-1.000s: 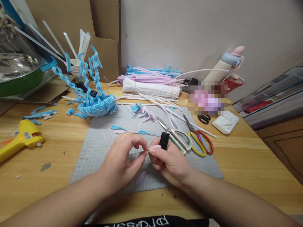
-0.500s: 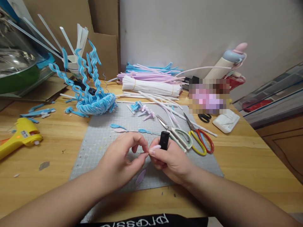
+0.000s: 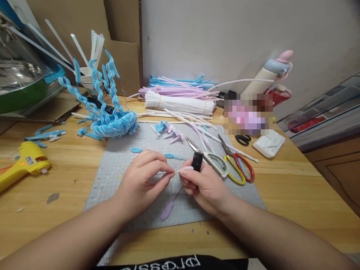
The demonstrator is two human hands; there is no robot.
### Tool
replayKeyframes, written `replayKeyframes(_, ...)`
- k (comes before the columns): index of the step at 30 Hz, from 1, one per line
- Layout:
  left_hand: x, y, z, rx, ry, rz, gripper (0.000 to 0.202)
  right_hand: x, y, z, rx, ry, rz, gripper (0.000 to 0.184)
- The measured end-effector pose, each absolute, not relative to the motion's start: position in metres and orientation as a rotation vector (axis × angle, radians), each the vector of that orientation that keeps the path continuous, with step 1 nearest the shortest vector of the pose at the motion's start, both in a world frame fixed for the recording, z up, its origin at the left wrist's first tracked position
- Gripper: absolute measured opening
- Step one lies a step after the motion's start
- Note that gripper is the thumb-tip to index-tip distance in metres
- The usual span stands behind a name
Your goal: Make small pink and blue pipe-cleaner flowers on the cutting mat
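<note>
Over the near part of the gray cutting mat point(image 3: 108, 183), a lilac leaf-shaped piece point(image 3: 167, 211) ends a dark wire stem point(image 3: 177, 194) leading up to my right hand point(image 3: 205, 187). Above the mat's middle, that hand is clenched around a black object point(image 3: 197, 162), kind unclear, a pale fuzzy tip point(image 3: 188, 168) showing at the thumb. Just beside it, also above the mat, my left hand point(image 3: 144, 180) pinches a thin strand point(image 3: 161, 173) between thumb and forefinger. I judge the fuzzy pieces very light, soft and easily flattened, the wire thin, bendable and apt to roll; the stem just behind the leaf gives the surest hold. Toward the mat's far side lie a blue leaf-shaped piece point(image 3: 170, 155) and pale-handled scissors point(image 3: 208, 154). At its far left corner sits a blue fuzzy ring point(image 3: 115, 125); beyond its far edge, a white bundle point(image 3: 180, 103).
</note>
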State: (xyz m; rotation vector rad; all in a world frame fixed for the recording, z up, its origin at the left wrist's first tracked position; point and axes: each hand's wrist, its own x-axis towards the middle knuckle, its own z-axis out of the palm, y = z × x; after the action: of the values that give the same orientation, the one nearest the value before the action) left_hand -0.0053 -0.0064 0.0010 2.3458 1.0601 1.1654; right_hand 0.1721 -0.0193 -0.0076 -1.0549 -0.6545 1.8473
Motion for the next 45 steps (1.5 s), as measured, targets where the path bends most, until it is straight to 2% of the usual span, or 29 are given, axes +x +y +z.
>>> replayKeyframes(12, -0.007, -0.012, 0.005, 2.098, 1.152, 1.244, 0.011, 0.173, -0.021, -0.005, -1.042, -0.734, 1.685, 0.027)
replayKeyframes(18, -0.010, -0.012, 0.001, 1.840, 1.123, 1.162, 0.015, 0.183, -0.022, -0.013, -1.058, -1.114, 1.263, 0.013)
replayKeyframes(22, -0.005, -0.011, -0.001, 1.612, 1.124, 1.068, 0.007, 0.184, -0.023, -0.013, -1.040, -1.218, 1.125, 0.007)
replayKeyframes(25, -0.001, -0.009, 0.000, 1.434, 1.090, 1.033, 0.009, 0.182, -0.023, -0.015, -1.064, -1.156, 1.195, 0.009)
replayKeyframes(33, 0.000, -0.007, 0.000, 1.302, 1.055, 1.092, 0.005, 0.173, -0.022, -0.021, -1.038, -0.963, 1.709, 0.025)
replayKeyframes(40, -0.006, 0.001, 0.006, 1.352, 1.161, 1.002, 0.011, 0.179, -0.006, -0.011, -1.072, -0.624, 1.427, 0.020)
replayKeyframes(45, -0.007, 0.005, 0.004, 1.357, 1.142, 0.799, 0.018, 0.180, -0.001, -0.016, -1.135, -0.682, 1.459, 0.020)
